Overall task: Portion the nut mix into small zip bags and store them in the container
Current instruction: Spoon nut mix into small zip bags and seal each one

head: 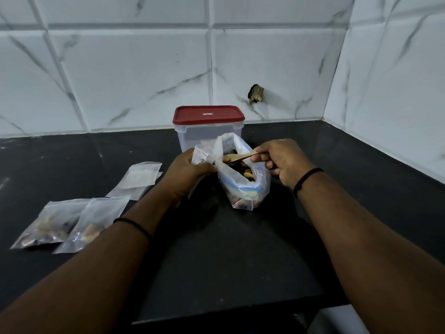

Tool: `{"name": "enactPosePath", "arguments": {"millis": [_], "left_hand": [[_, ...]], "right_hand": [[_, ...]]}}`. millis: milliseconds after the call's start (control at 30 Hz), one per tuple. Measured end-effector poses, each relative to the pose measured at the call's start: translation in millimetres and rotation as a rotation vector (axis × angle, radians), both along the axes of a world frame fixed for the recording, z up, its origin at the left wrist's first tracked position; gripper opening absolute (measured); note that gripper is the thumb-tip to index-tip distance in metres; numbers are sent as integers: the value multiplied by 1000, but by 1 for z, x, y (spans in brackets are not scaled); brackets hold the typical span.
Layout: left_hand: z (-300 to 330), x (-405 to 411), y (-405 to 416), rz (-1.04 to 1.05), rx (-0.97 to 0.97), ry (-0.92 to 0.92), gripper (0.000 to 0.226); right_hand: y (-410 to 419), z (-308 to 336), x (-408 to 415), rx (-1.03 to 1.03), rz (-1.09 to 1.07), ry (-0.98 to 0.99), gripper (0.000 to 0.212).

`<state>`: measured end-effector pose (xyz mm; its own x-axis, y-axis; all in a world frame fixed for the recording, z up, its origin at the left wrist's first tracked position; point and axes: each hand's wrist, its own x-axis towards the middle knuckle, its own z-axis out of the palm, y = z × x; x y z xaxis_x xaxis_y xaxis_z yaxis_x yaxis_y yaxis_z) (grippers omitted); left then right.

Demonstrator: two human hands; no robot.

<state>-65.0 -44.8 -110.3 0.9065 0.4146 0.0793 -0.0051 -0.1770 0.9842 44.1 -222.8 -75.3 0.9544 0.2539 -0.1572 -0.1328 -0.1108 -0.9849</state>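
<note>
Right hand [283, 162] pinching the loaded spoon [237, 157], left hand [186, 173] gripping the small bag [201, 154] — nuts may spill if its mouth sags.

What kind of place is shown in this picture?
Probably a home kitchen: a dark counter in a corner of marble-look wall tiles, with a red-lidded container and a bag of nut mix on it.
</note>
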Motion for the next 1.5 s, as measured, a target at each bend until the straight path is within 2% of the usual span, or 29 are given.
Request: {"name": "enactPosePath", "arguments": {"millis": [200,333,500,600,667,800,867,967,1067,1167,1233,1300,1500], "left_hand": [[-1,-2,1,83,49,-85,42],[-2,-5,1,145,96,-135,36],[-3,-5,2,165,158,-132,31],[-2,-4,2,154,152,-133,34],[-1,-4,2,147,142,-125,37],[-1,-5,2,146,131,-146,40],[0,-6,1,148,115,-155,43],[2,-8,0,148,95,-163,54],[2,-7,0,141,104,-144,55],[1,-7,-2,118,110,-133,49],[0,-6,-5,98,121,-124,45],[-1,-6,-8,89,140,-112,43],[-1,-5,-7,72,170,-63,47]], "right_hand": [[-3,2,2,7,-86,-67,14],[-5,8,-2,93,-137,-159,13],[-3,21,-24,225,-41,-272,9],[2,22,-34,219,69,-360,10],[6,18,-38,118,144,-496,9],[10,9,-43,-135,281,-969,11],[10,7,-42,-143,290,-1101,12],[7,10,-40,-64,166,-1100,10],[3,11,-30,13,-29,-948,9],[-3,5,-10,-244,-154,-901,11],[-6,1,-3,-418,-127,-896,12],[-8,-2,-1,-505,-57,-899,12],[-3,-4,-2,-567,102,-890,14]]}}
